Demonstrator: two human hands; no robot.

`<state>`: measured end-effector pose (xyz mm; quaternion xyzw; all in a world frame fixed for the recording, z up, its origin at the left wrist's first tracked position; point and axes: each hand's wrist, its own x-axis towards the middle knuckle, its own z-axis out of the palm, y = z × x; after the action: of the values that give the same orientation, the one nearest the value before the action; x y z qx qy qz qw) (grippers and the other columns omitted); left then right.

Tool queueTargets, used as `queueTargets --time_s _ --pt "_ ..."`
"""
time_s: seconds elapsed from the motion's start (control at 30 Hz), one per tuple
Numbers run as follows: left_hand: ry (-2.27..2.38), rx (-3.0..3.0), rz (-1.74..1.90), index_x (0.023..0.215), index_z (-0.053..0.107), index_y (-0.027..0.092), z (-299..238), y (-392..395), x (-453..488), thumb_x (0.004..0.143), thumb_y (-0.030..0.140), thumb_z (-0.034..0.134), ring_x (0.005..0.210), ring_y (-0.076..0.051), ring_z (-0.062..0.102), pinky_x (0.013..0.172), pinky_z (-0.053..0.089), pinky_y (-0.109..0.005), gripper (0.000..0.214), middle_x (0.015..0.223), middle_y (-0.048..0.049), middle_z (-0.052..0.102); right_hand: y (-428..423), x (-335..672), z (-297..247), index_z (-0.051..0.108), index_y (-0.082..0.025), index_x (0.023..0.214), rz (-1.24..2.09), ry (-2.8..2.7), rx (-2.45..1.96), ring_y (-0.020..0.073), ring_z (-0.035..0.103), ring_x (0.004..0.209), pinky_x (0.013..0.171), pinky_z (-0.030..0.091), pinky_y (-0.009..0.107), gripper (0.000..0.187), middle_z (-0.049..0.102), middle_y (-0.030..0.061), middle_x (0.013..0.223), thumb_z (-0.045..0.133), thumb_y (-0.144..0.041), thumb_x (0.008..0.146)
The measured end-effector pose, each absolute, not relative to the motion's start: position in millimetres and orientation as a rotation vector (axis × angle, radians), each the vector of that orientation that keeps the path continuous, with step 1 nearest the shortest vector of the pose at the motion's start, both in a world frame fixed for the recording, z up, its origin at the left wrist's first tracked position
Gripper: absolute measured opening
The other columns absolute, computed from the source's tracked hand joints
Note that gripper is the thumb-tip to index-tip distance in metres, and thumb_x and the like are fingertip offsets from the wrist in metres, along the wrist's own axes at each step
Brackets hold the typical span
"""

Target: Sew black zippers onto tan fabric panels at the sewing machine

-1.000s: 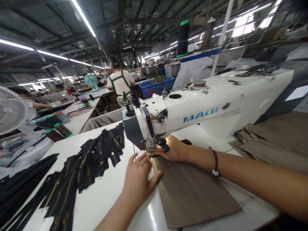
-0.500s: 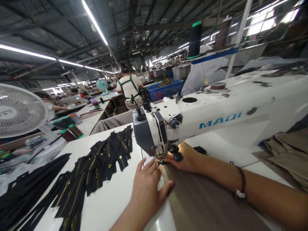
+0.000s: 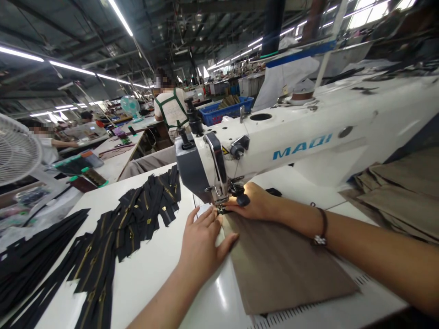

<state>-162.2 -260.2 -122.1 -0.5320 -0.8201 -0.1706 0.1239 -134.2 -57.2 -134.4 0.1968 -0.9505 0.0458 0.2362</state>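
Observation:
A flat brown fabric piece point(image 3: 284, 265) lies on the white table point(image 3: 154, 278) with its far corner under the presser foot point(image 3: 221, 204) of a white MAQI sewing machine point(image 3: 291, 141). My left hand point(image 3: 202, 242) lies flat with fingers spread on the table and the fabric's left edge, fingertips close to the foot. My right hand point(image 3: 255, 203) reaches in beneath the machine arm and rests on the fabric just right of the needle; its fingers look pressed together at the foot, and I cannot see anything held in them.
Black zipper pieces with gold teeth point(image 3: 137, 219) lie heaped to the left. Folded brown fabric point(image 3: 398, 201) is stacked at the right. A white fan point(image 3: 15, 151) stands far left. Other people work at tables behind, one in a green-strapped apron point(image 3: 171, 112). A blue crate point(image 3: 228, 112) sits behind the machine.
Both hands stay at the presser foot on the brown fabric. Only the camera view has shifted, first down and then back up, with more of the fabric showing again.

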Motion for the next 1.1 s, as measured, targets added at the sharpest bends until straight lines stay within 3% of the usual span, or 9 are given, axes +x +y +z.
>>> queueTargets --time_s 0.33,0.57,0.9,1.1 --pt "-2.322 -1.587 -0.491 0.092 0.065 0.015 -120.8 -260.6 -165.2 0.081 0.034 0.065 0.104 -0.029 0.061 0.099 0.037 -0.053 0.022 0.103 -0.0126 0.069 -56.8 -138.2 -134.4 0.068 -0.018 0.071 0.089 -2.54 0.584 0.0141 0.05 0.054 0.05 0.025 0.026 0.032 0.06 0.0038 0.059 0.045 -0.027 0.091" --pt "-2.247 -1.597 -0.502 0.093 0.066 0.014 -123.4 -261.6 -164.7 0.084 0.035 0.062 0.103 -0.031 0.062 0.096 0.039 -0.054 0.023 0.102 -0.0145 0.07 -59.9 -134.6 -133.3 0.068 -0.02 0.069 0.122 -2.535 0.595 0.0138 0.047 0.053 0.049 0.018 0.028 0.023 0.059 0.0022 0.06 0.051 -0.02 0.085" --pt "-2.272 -1.58 -0.53 0.095 0.064 0.014 -126.4 -263.0 -161.6 0.082 0.033 0.064 0.104 -0.031 0.062 0.096 0.039 -0.055 0.023 0.102 -0.0151 0.069 -63.5 -132.0 -129.7 0.07 -0.019 0.081 0.225 -2.742 0.478 0.0165 0.054 0.062 0.053 0.026 0.026 0.019 0.063 0.0047 0.07 0.053 -0.026 0.087" --pt "-2.315 -1.533 -0.54 0.1 0.063 0.014 -127.6 -263.8 -157.1 0.079 0.032 0.068 0.107 -0.032 0.06 0.096 0.039 -0.056 0.028 0.11 -0.0168 0.066 -50.4 -120.7 -108.4 0.065 -0.014 0.074 0.303 -2.928 0.115 0.0171 0.056 0.058 0.049 0.029 0.023 0.013 0.061 0.0046 0.064 0.068 -0.027 0.074"
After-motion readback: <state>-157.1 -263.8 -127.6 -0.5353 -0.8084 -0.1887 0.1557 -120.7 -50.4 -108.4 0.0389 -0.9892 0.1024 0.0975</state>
